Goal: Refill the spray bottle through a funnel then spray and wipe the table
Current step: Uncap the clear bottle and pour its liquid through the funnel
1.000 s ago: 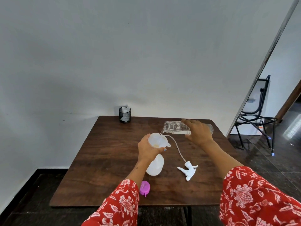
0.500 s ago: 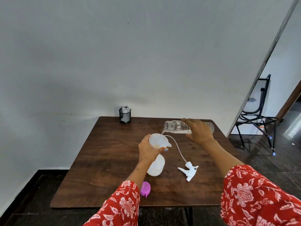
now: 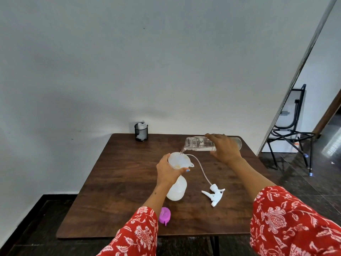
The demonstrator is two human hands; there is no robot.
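A translucent white spray bottle [image 3: 176, 190] stands on the dark wooden table [image 3: 114, 182] with a white funnel [image 3: 180, 160] in its neck. My left hand [image 3: 167, 170] grips the funnel and the bottle neck. My right hand [image 3: 224, 148] holds a clear water bottle [image 3: 198, 143] tipped nearly level, its mouth over the funnel, and a thin stream of water falls in. The white trigger sprayer head [image 3: 214, 195] lies on the table to the right, its tube curving up toward the funnel.
A purple cap [image 3: 164, 215] lies near the front table edge. A black mesh cup [image 3: 141, 131] with white cloth stands at the back by the wall. A black metal chair [image 3: 291, 130] stands on the dark floor to the right.
Almost nothing moved. The water bottle stays tipped over the funnel, pouring, and both hands hold their places.
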